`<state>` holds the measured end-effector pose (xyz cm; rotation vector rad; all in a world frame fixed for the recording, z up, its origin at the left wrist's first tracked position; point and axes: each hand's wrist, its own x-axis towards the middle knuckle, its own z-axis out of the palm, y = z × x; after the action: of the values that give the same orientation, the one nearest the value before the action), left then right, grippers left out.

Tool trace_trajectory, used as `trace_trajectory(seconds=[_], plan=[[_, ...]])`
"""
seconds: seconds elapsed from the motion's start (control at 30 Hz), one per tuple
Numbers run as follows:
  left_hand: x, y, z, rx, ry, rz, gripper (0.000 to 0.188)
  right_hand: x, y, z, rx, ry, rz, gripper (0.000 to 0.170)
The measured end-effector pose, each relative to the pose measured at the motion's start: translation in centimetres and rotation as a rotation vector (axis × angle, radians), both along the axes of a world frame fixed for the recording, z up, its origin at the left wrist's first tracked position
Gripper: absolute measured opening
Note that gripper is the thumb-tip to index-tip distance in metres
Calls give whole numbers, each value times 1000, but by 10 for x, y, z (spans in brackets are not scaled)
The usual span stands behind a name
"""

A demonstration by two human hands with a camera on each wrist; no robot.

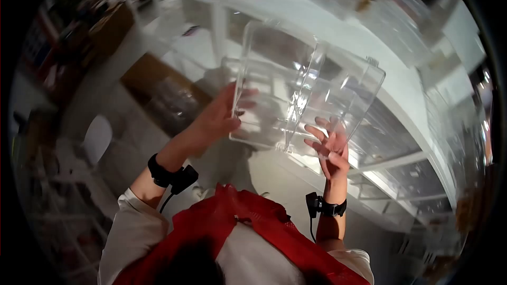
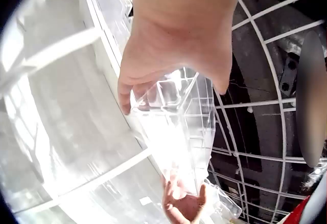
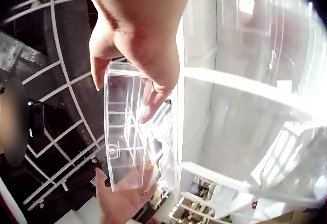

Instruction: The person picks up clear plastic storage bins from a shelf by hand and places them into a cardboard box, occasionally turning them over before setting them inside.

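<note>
A clear plastic box [image 1: 272,92] with a ridge across its middle is held up in front of the person's chest, tilted. The left hand [image 1: 219,113] grips its left side, with fingers showing through the plastic. On the lower right side, the right hand [image 1: 332,150] holds the box, fingers spread behind the clear wall. From the left wrist, the box [image 2: 199,116] runs from the left hand [image 2: 179,45] down to the right hand [image 2: 184,206]. The right wrist view shows the right hand's thumb [image 3: 99,73] and fingers [image 3: 153,101] on either side of the box [image 3: 120,127].
White shelving [image 1: 391,100] curves along the right, with more clear plastic items on its shelves. An open cardboard box [image 1: 163,95] holding clear plastic stands at the left. Farther left is a white rounded panel [image 1: 98,138]. A dark area with white wire bars [image 2: 255,104] appears beside the left hand.
</note>
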<state>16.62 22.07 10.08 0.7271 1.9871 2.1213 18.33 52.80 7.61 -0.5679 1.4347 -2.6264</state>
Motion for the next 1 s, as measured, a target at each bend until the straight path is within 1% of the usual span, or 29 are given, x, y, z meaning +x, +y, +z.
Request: trace_trajectory(seconds=[0.03,0.07,0.1,0.13,0.17,0.2,0.23,0.27,0.3,0.37,0.4,0.43,0.5,0.6,0.7,0.8,0.9,1.0], plan=[[18,-38,2,-90,7,-1,79,2,-36,-7,-15,-14,101,82],[35,-69,-14,19,-28,76,80,-2,-67,-22,37,16,231,82],[48,-104,-33,-58,-20,156,79,-12,-96,-41,84,55,352,83],[66,-142,-52,-133,-17,226,79,-15,-126,-54,87,49,491,89],[88,-174,-63,-206,-25,290,78,-16,-154,-59,190,44,515,91],[113,-204,-66,-269,-57,403,73,-18,-182,-62,294,38,534,93],[139,-228,-60,-339,-94,508,69,-18,-205,-64,395,30,550,95],[158,-253,-52,-414,-128,605,64,-20,-236,-58,329,36,615,100],[172,-278,-49,-569,-155,651,64,-24,-266,-60,311,84,637,98],[191,-321,-43,-882,-199,720,65,-29,-322,-55,638,335,649,96],[195,-336,-40,-957,-123,756,53,-28,-354,-45,837,404,698,95],[197,-353,-46,-982,-64,755,53,-26,-382,-49,844,474,736,93],[197,-387,-64,-1018,60,756,53,-27,-440,-72,989,721,778,89],[170,-426,-78,-917,138,748,57,-36,-515,-104,992,861,706,78],[131,-477,-88,-947,-78,698,64,-73,-578,-124,1056,713,818,64],[74,-543,-119,-1030,-32,844,66,-113,-641,-164,1041,771,473,54],[7,-606,-145,-936,-169,986,63,-169,-706,-224,1308,526,226,47],[-53,-656,-172,-844,-273,896,58,-233,-760,-305,1477,432,-19,42]])
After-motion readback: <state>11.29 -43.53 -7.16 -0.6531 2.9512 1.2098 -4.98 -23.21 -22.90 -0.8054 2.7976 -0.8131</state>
